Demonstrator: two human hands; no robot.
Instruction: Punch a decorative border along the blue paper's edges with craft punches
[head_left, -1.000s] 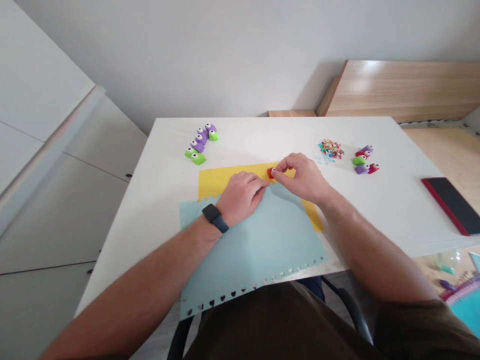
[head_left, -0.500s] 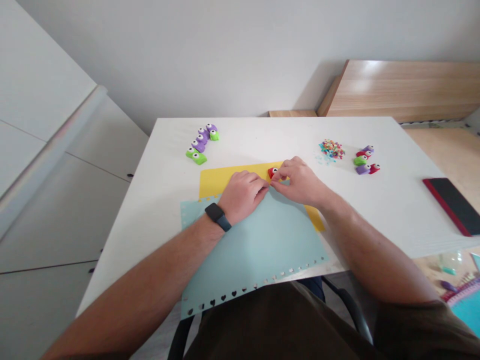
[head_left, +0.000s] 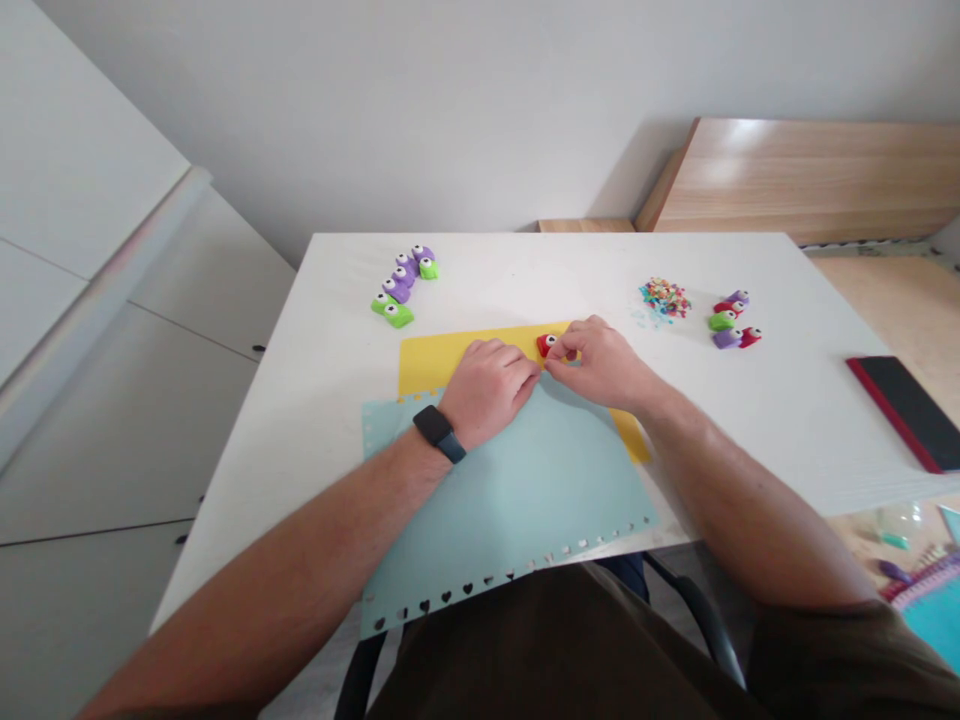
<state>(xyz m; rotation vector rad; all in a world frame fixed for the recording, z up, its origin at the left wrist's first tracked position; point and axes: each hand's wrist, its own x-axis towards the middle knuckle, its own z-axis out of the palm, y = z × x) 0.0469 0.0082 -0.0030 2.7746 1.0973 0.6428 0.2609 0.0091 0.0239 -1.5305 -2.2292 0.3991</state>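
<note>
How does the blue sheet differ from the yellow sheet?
The blue sheet lies on top; the yellow sheet is partly covered by it. The blue sheet has cut-outs, some heart-shaped, along its near edge; the yellow sheet's visible edges look plain. Both are at the white table.

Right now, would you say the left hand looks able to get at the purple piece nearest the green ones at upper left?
Probably yes: the left hand lies nearby, and nothing stands between it and that purple piece.
</note>
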